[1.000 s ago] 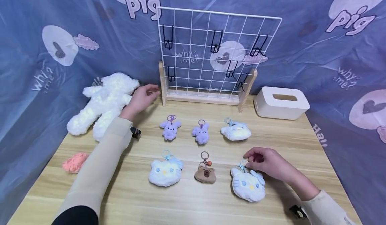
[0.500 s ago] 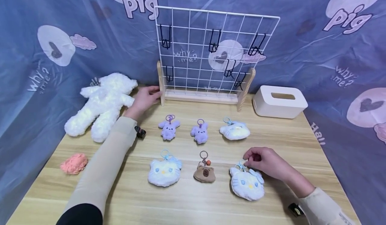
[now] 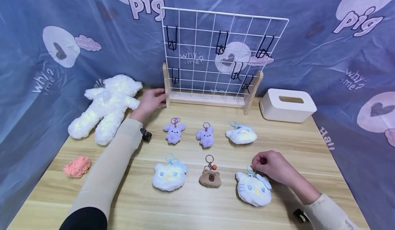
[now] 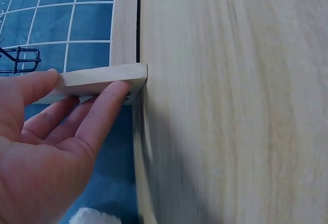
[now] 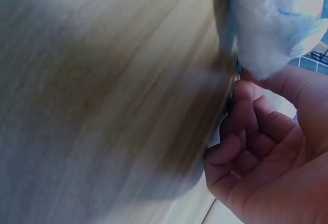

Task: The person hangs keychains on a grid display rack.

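Observation:
My left hand (image 3: 152,101) is at the left wooden post (image 4: 105,74) of a white wire grid rack (image 3: 213,51). In the left wrist view, thumb and fingers hold that post near its foot. My right hand (image 3: 273,165) pinches the light-blue key ring of a white plush cat-head keychain (image 3: 254,190), which lies face up on the table. The right wrist view shows thumb and forefinger together beside the white plush (image 5: 266,24), the ring mostly hidden. A matching cat-head keychain (image 3: 169,177) and a brown capybara keychain (image 3: 210,178) lie to its left.
Behind these lie two purple plush keychains (image 3: 174,134) and a white one with a blue ring (image 3: 241,134). Several black hooks (image 3: 220,45) hang on the grid. A white tissue box (image 3: 287,105) stands right, a white plush bear (image 3: 106,105) and pink bundle (image 3: 77,166) left.
My left hand has moved right, from beside the rack onto its left post. My right fingers have closed together on the blue ring; the keychain has stayed in place.

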Demonstrator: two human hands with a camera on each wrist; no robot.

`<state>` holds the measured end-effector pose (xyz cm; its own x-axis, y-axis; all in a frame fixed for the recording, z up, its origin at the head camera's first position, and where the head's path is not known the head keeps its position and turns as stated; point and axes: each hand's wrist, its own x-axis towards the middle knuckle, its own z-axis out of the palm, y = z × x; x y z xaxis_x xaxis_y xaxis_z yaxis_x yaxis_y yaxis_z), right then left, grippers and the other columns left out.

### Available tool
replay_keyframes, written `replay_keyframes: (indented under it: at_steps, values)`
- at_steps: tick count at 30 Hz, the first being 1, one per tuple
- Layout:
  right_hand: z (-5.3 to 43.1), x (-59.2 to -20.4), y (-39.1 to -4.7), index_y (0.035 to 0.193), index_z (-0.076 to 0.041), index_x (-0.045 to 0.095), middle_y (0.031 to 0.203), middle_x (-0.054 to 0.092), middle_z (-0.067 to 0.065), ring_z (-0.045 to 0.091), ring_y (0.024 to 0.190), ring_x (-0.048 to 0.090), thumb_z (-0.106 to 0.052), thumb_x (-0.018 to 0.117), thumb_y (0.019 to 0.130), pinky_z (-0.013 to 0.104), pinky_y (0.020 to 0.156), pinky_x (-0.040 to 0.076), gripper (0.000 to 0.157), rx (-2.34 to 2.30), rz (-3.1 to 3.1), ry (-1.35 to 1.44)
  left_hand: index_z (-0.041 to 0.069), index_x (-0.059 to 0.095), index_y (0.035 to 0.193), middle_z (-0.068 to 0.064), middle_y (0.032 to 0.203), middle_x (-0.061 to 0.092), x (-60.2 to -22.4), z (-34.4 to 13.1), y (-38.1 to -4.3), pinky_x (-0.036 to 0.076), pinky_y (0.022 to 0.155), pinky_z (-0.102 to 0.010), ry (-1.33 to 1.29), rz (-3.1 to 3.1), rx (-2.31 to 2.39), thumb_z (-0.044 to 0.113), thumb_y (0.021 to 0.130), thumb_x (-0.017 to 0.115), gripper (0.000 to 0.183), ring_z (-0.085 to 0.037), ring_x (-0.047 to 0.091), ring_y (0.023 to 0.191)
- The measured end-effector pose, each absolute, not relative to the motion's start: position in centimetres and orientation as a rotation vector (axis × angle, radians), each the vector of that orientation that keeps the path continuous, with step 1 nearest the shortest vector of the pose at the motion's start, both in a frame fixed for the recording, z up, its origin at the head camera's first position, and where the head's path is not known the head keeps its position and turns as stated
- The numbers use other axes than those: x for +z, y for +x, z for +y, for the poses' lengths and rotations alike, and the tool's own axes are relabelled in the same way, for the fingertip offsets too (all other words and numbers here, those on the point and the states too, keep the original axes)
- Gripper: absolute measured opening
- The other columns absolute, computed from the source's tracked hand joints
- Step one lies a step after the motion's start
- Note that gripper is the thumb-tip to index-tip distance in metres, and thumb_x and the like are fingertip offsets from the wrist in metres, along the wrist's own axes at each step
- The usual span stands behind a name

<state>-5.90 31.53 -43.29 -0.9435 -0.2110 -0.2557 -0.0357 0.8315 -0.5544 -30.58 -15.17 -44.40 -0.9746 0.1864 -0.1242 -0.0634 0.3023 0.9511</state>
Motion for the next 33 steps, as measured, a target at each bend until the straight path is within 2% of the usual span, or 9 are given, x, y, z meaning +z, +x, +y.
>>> replay_keyframes:
  at_steps: [6, 21, 26, 29, 33]
  values:
    - [31.9, -43.5, -5.5, 0.089, -0.018, 0.076, 0.079, 0.067, -0.01, 0.0, 0.073, 0.055, -0.016, 0.082, 0.099, 0.018, 0.066, 0.047, 0.012, -0.784, 2.762, -0.203, -0.003, 0.049, 0.165, -0.03, 0.161, 0.06, -44.5, -15.0, -30.5, 0.07, 0.106, -0.039, 0.105, 2.372, 1.719, 0.02, 0.117, 0.061, 0.054, -0.05, 0.073, 0.13]
    - [31.9, -42.9, -5.6, 0.093, -0.018, 0.072, 0.08, 0.068, -0.011, -0.001, 0.072, 0.054, -0.008, 0.08, 0.101, 0.019, 0.063, 0.048, 0.015, -0.724, 2.941, -0.278, -0.005, 0.045, 0.167, -0.031, 0.163, 0.056, -44.3, -15.2, -30.3, 0.067, 0.114, -0.044, 0.105, 2.343, 1.749, 0.017, 0.118, 0.059, 0.055, -0.049, 0.067, 0.139]
    - [31.9, -42.9, -5.7, 0.103, -0.013, 0.078, 0.085, 0.073, -0.01, -0.003, 0.078, 0.059, -0.006, 0.081, 0.1, 0.018, 0.067, 0.054, 0.008, -0.788, 2.89, -0.266, -0.005, 0.047, 0.165, -0.032, 0.159, 0.06, -44.4, -15.0, -30.2, 0.068, 0.111, -0.044, 0.128, 2.367, 1.741, 0.017, 0.118, 0.059, 0.054, -0.049, 0.068, 0.137]
    - [32.0, -42.8, -5.6, 0.111, -0.01, 0.082, 0.091, 0.077, -0.008, -0.004, 0.082, 0.063, -0.007, 0.081, 0.1, 0.018, 0.07, 0.057, 0.012, -0.835, 2.856, -0.242, -0.005, 0.048, 0.165, -0.032, 0.156, 0.062, -44.3, -14.9, -30.0, 0.069, 0.109, -0.043, 0.14, 2.385, 1.737, 0.018, 0.118, 0.059, 0.054, -0.05, 0.07, 0.133]
    - [32.0, -42.4, -5.5, 0.11, -0.013, 0.084, 0.095, 0.08, -0.006, -0.002, 0.082, 0.062, -0.011, 0.08, 0.103, 0.018, 0.068, 0.055, 0.008, -0.857, 2.833, -0.205, -0.005, 0.047, 0.165, -0.033, 0.155, 0.063, -44.5, -14.8, -29.9, 0.07, 0.108, -0.043, 0.139, 2.38, 1.75, 0.018, 0.117, 0.06, 0.055, -0.05, 0.07, 0.132]
